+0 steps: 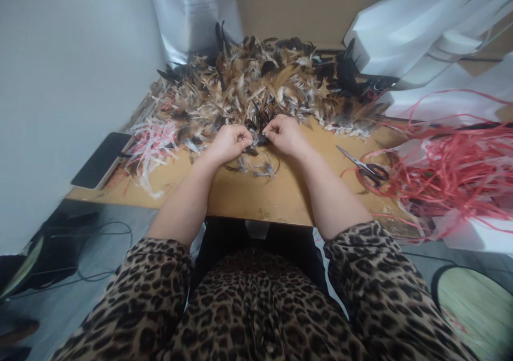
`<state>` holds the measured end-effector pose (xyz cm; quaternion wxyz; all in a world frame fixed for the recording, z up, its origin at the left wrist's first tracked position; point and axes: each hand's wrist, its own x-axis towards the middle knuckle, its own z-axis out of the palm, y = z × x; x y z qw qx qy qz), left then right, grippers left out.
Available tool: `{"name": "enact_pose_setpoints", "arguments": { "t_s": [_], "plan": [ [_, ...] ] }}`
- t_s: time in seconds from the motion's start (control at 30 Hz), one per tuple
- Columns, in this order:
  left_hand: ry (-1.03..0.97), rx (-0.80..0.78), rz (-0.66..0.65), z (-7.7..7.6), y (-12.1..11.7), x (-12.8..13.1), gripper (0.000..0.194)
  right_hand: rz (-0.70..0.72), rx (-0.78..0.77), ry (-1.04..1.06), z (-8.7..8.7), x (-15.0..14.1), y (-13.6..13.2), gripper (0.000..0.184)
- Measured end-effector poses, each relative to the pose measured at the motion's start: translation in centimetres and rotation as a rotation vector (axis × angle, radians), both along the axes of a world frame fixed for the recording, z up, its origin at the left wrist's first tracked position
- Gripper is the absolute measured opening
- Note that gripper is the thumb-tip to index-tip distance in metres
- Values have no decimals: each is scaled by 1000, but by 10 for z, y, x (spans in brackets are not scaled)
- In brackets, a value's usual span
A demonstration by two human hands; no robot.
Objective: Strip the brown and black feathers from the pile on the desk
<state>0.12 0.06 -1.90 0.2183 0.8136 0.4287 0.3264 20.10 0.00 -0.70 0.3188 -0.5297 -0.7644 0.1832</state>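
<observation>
A big heap of brown, black and white feathers [256, 78] covers the back of the wooden table. At its front edge my left hand [231, 141] is closed in a pinch on the wispy base of some dark feathers. Close beside it, my right hand [285, 135] pinches dark feathers too, thumb against forefinger. The fingertips are a short gap apart, and fine detail between them is blurred. Just in front of my hands, a few small loose grey feathers [256, 167] lie on the tabletop [260, 198].
Scissors [363, 166] lie right of my right arm, beside a tangle of red plastic ribbon [452, 174]. Pink and white strips [150, 144] and a dark-screened phone [102, 161] are at left. Behind stand a silver bag [196, 24] and white packaging [404, 24]. A round stool [476, 307] is lower right.
</observation>
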Motion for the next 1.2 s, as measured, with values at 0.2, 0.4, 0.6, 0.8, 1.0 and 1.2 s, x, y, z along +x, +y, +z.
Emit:
{"name": "enact_pose_setpoints", "arguments": {
  "t_s": [0.2,0.4,0.6,0.8,1.0,1.2],
  "plan": [
    [-47,-57,-14,3,-2,0,9,-10,24,-15,0,1,1,10],
    [-71,-89,-15,3,-4,0,7,-13,10,-15,2,1,0,9],
    [-298,-376,2,2,-4,6,11,-30,20,49,-1,4,2,10],
    [-610,-731,61,8,-4,12,42,-40,143,184,5,0,0,18],
    [-713,-1031,-77,16,-8,10,36,-13,224,211,12,-13,-13,20],
    [-810,-1037,-123,17,-11,11,18,14,213,243,13,-22,-23,20]
  ]
}}
